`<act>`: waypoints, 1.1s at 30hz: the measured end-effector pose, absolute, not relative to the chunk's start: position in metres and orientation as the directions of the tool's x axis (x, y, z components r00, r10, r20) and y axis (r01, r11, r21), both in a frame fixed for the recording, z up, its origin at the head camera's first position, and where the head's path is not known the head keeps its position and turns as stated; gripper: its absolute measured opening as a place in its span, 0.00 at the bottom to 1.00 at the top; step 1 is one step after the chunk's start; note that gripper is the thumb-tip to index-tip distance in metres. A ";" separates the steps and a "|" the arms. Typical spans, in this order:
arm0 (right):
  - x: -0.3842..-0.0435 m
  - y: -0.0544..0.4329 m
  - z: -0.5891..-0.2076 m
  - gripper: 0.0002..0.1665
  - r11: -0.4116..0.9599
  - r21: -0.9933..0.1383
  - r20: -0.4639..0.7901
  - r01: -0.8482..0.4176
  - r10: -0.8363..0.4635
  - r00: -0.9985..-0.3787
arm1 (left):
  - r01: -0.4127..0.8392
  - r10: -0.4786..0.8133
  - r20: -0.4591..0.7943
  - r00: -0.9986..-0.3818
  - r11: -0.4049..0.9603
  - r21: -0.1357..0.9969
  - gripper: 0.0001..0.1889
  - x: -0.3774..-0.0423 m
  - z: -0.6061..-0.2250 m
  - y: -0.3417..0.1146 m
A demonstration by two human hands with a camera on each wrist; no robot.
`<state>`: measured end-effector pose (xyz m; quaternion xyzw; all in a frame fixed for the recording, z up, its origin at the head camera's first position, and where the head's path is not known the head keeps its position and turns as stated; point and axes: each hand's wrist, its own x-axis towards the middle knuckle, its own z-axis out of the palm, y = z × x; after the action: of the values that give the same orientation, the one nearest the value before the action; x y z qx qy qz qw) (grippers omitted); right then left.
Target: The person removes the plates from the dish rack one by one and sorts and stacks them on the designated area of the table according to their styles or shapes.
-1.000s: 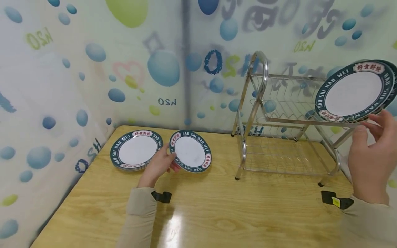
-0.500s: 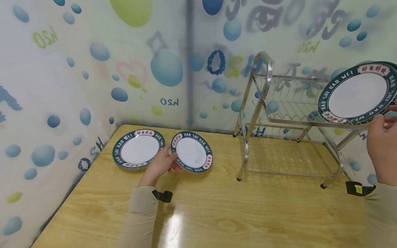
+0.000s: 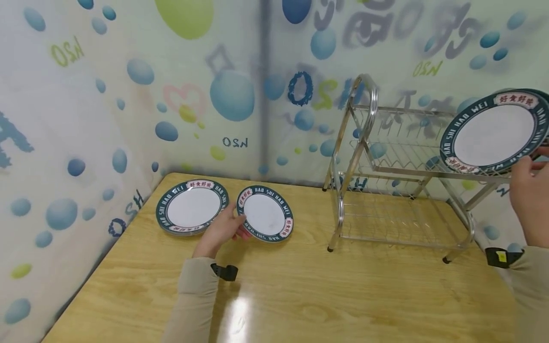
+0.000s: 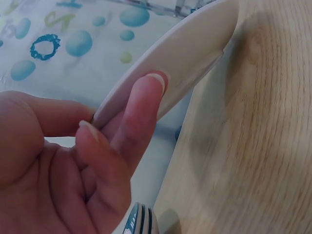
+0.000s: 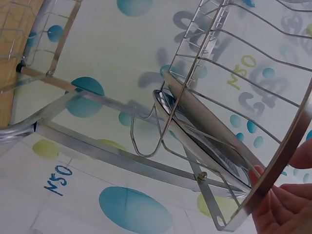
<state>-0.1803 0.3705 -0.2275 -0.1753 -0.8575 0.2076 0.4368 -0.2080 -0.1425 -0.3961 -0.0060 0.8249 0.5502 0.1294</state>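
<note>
In the head view my left hand (image 3: 222,226) holds a white plate (image 3: 263,214) with a dark green lettered rim by its left edge. The left wrist view shows a finger of that hand pressed against the plate's pale underside (image 4: 190,61). At the far right, my right hand (image 3: 531,195) grips the lower right edge of a matching plate (image 3: 493,136), which leans on the upper tier of a metal dish rack (image 3: 364,138). Another plate (image 5: 195,144) stands close alongside it in the right wrist view. The right hand's fingertips (image 5: 257,171) are at the edge, partly behind the rack's rail.
A stack of matching plates (image 3: 193,207) lies left of my left hand on the wooden table (image 3: 300,295). The rack's lower wire tier (image 3: 386,214) stands below the plates. A patterned wall covering (image 3: 231,95) hangs right behind the table.
My right hand has moved rightward along the racked plate's lower edge, then nearly stopped. The left hand keeps its hold, and its plate has dipped slightly. The head view has shifted a little.
</note>
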 end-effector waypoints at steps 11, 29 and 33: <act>-0.188 0.378 -0.213 0.24 0.889 -0.432 0.654 0.152 0.425 -0.626 | -0.192 0.149 -0.261 -0.954 0.366 0.910 0.34 -0.209 -0.403 -0.143; -0.197 0.382 -0.204 0.28 0.911 -0.396 0.606 0.119 0.357 -0.711 | -0.281 0.194 -0.330 -0.924 0.245 0.928 0.29 -0.216 -0.415 -0.145; -0.197 0.380 -0.204 0.25 0.892 -0.423 0.521 0.157 0.381 -0.764 | -0.281 0.175 -0.332 -0.927 0.266 0.922 0.30 -0.217 -0.418 -0.146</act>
<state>-0.1968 0.3799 -0.2036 -0.1460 -0.9216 0.1802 0.3112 -0.2170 -0.1456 -0.4183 -0.0342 0.7729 0.6050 0.1882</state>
